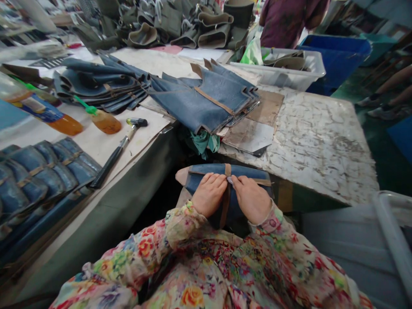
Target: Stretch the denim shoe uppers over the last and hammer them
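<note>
A blue leather piece point(206, 168) with crossed brown straps lies across my lap, close to the table corner. My left hand point(210, 193) presses on it left of the strap crossing, fingers bent and close together, its thumb hidden. From the other side my right hand point(252, 198) meets it, its fingertips pinching a small pale scrap point(229, 180) at the crossing. The vertical brown strap point(226, 206) runs down between both hands. What the scrap is I cannot make out.
Stacked blue leather pieces point(206, 98) overhang the table corner. At left are a hammer point(119, 154), a glue bottle point(104, 120), a larger bottle point(48, 111) and strapped blue pieces point(45, 167). A whitish bin point(286, 79) and blue bin point(337, 47) stand behind; a person point(286, 21) is beyond.
</note>
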A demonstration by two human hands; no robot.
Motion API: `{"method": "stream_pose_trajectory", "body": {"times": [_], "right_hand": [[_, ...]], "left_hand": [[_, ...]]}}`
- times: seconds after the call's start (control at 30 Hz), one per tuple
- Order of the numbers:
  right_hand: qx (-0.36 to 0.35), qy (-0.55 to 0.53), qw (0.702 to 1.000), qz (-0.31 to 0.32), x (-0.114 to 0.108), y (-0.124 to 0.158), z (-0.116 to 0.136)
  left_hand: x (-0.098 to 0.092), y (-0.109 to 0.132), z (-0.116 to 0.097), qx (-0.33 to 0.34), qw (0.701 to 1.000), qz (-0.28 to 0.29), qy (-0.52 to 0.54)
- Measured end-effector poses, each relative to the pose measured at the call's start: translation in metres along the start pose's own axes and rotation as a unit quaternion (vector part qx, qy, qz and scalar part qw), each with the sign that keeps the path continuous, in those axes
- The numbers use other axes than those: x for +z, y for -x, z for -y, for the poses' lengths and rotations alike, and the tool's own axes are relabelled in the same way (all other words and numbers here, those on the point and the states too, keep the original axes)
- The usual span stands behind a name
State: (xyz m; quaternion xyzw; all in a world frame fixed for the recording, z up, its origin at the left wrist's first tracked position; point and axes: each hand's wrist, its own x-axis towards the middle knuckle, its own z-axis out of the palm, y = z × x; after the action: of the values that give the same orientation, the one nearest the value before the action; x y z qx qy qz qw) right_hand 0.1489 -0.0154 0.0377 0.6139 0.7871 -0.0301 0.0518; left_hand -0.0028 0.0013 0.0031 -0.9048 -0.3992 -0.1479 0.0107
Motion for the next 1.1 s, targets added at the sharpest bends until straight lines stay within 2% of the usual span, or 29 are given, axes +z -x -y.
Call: {"method": "stream_pose_trajectory", "body": {"times": [0.07,0.17,0.4,0.6,0.7,0.87,1.1], "right_hand": [[0.011,0.017,1.000,-0.002,0.000,-0.003,0.003],[-0.008,0.022,1.000,-0.020,0.005,-0.006,0.001],[-0.046,-0.043,0.993,-0.097,0.023,-0.002,-0.017],[-0.075,-0.113,0.987,-0.092,0.020,0.007,-0.024],[-0.070,-0.103,0.989,-0.081,0.017,0.009,-0.019],[-0.062,-0.073,0.990,-0.105,0.020,0.012,-0.012],[-0.068,-0.080,0.988,-0.116,0.020,0.012,-0.022]], "left_hand": [[-0.001,-0.001,-0.001,-0.006,1.000,0.003,0.004],[-0.003,-0.002,-0.001,-0.012,1.000,0.009,0.013],[-0.004,0.000,0.001,-0.038,0.997,-0.006,0.066],[-0.005,0.000,0.000,-0.028,0.998,0.002,0.058],[-0.005,0.000,-0.001,-0.020,0.999,0.009,0.047],[-0.005,-0.003,-0.004,0.008,1.000,0.022,0.018],[-0.008,-0.013,-0.007,0.023,0.998,0.051,-0.004]]}}
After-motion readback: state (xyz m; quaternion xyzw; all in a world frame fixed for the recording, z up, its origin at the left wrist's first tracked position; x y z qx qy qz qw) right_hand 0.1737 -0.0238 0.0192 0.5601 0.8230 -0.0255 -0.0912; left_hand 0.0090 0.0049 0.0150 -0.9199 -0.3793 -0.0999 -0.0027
